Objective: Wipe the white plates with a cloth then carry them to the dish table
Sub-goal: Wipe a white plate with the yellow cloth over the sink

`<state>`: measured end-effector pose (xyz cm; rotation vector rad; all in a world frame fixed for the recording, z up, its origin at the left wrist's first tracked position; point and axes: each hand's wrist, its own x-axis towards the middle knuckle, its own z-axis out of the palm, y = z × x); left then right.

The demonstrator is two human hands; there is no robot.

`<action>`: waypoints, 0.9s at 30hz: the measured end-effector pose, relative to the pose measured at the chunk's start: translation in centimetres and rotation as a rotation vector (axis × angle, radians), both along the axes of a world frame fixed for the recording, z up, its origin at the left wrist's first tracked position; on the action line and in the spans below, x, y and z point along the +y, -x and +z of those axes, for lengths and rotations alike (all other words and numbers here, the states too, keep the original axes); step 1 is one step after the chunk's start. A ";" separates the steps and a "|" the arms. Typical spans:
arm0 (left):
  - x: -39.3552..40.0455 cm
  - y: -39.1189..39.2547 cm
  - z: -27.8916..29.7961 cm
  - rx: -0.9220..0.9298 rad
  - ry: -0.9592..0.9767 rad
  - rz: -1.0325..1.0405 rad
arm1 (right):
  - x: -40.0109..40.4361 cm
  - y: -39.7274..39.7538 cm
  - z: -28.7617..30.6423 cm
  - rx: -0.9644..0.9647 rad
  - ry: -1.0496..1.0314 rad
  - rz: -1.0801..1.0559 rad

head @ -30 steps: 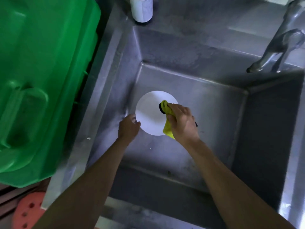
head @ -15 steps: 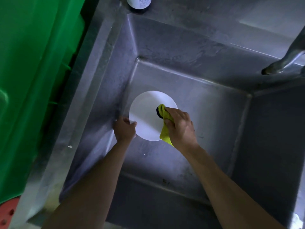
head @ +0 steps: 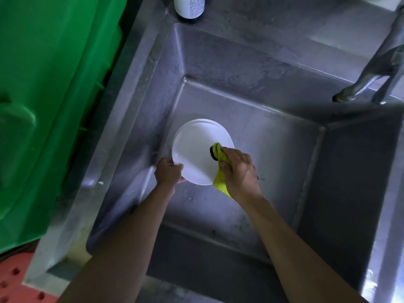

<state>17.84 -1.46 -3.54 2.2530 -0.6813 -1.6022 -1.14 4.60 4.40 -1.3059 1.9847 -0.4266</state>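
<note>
Steel sink [head: 251,68], bottle [head: 189,6] behind: left hand [head: 168,172] grips plate [head: 192,154], right hand [head: 239,171] grips cloth [head: 219,180].

1. The bottle [head: 189,6] is cut off by the top edge — its label print is too small to read.
2. The right hand [head: 239,171] hides part of the yellow cloth [head: 220,169] and the plate [head: 196,154] rim.

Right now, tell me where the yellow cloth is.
In the head view, the yellow cloth is low in the steel sink, gripped by the right hand against the white plate's right edge.
</note>
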 end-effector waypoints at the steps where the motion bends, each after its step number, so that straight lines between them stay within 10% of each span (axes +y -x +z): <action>1: 0.1 -0.1 0.3 0.034 -0.016 0.021 | 0.2 -0.1 0.2 0.001 0.000 -0.004; 14: 2.4 -1.4 5.3 0.480 -0.064 0.217 | 2.7 -2.1 3.4 -0.017 -0.015 -0.001; 27: 5.0 -3.2 13.5 0.497 -0.054 0.156 | 5.5 -5.1 10.0 0.019 0.085 0.036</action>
